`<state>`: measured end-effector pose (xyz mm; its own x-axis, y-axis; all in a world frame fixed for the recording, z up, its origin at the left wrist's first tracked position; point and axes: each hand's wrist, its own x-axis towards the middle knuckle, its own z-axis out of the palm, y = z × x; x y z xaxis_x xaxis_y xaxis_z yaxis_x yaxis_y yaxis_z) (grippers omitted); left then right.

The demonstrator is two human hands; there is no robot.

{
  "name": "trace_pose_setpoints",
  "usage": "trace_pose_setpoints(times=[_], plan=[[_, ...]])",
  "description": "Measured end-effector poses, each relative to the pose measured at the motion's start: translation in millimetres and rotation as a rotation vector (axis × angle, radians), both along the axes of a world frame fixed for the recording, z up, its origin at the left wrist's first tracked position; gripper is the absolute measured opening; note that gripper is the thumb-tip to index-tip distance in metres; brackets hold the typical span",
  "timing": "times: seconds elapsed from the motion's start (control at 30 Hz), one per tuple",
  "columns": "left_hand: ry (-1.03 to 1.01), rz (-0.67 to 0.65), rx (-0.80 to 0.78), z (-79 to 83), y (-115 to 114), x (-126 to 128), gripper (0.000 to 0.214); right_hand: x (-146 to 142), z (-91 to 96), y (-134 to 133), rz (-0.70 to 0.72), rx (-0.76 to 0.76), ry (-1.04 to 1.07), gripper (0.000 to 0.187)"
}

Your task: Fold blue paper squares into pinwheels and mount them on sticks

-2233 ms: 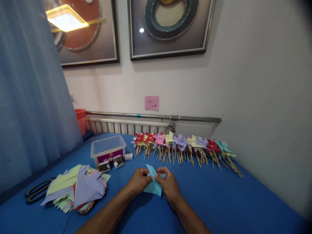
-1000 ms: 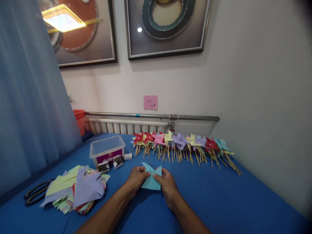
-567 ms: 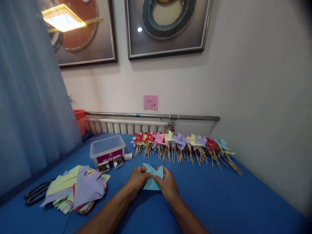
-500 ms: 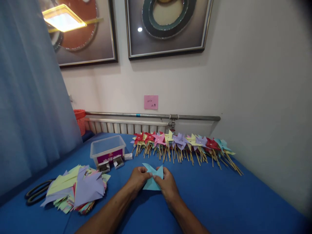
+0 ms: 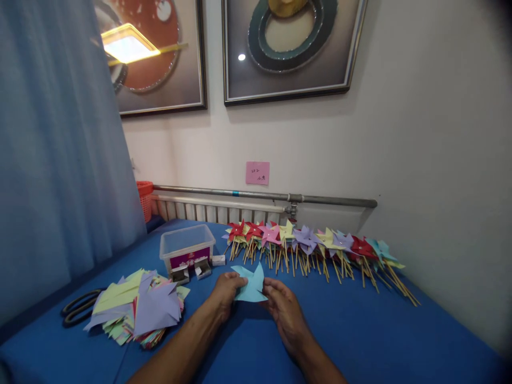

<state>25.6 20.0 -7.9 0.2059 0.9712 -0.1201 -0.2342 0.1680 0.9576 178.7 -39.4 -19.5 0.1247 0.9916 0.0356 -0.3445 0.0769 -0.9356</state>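
Observation:
A light blue paper pinwheel blank [image 5: 251, 284], with slit corners pointing outward, is held just above the blue table in front of me. My left hand [image 5: 227, 292] pinches its left side, thumb on top and fingers beneath. At its right edge, my right hand [image 5: 282, 304] has its fingers curled around the lower right corner. To the left lies a loose pile of cut paper sheets [image 5: 158, 308] in purple, yellow, green and red. Beyond my hands, finished paper pinwheels [image 5: 306, 239] on wooden sticks lie in a long row.
A clear plastic tub [image 5: 187, 240] with a purple label stands at the back left, with small open boxes [image 5: 202, 268] before it. Scissors [image 5: 80, 308] with black handles lie partly beneath the paper pile. A red basket [image 5: 145, 202] is beside the blue curtain [image 5: 68, 138].
The blue paper has turned and opened flatter in my hands. My right hand has shifted from its upper face to the lower right edge. The whole view has swung slightly left.

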Motion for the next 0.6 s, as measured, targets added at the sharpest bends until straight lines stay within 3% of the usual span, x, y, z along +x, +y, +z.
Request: trace_pose_setpoints(times=[0.2,0.37,0.6], plan=[[0.067,-0.036,0.014,-4.8,-2.6,5.6,0.022,0.8,-13.1,7.2,-0.006,0.013,0.006,0.058],[0.128,-0.059,0.049,-10.6,-3.8,11.1,0.024,4.9,-18.2,9.5,-0.035,0.024,-0.068,0.053],[0.126,-0.071,0.055,-7.0,-9.2,12.8,0.028,4.3,-15.0,7.4,-0.05,0.022,-0.105,0.045]])
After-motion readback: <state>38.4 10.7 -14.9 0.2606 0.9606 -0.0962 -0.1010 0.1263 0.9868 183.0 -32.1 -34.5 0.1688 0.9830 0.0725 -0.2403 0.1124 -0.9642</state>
